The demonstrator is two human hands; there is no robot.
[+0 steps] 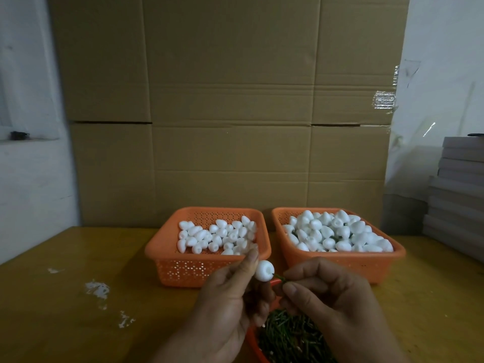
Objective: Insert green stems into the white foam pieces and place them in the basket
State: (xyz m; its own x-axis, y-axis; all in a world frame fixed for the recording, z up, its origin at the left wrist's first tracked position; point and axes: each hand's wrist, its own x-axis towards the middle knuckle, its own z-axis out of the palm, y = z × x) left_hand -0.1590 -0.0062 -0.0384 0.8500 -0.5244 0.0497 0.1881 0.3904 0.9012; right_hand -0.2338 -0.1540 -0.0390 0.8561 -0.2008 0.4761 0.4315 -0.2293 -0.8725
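Beyond the hands: path blocked by two orange baskets (167, 254), cardboard wall (230, 100) behind.
Left of the hands: bare wooden table (65, 323) left open.

Left hand (230, 297) and right hand (327, 292) — both pinching.

We see matt white foam on the piece (264, 270) in the left hand (230, 305), faintly grainy and dimpled at its hole, while the right hand (332, 299) pinches a thin green stem (279, 277) with a dull, plastic look. Both baskets (167, 255) (366, 260) are orange perforated plastic, smooth with a soft sheen, and they stand on a yellowish wooden table (65, 310), lightly glossy and flecked with white crumbs. Behind we have matt brown corrugated cardboard (230, 100), creased, with shiny clear tape (385, 99) at its right edge.
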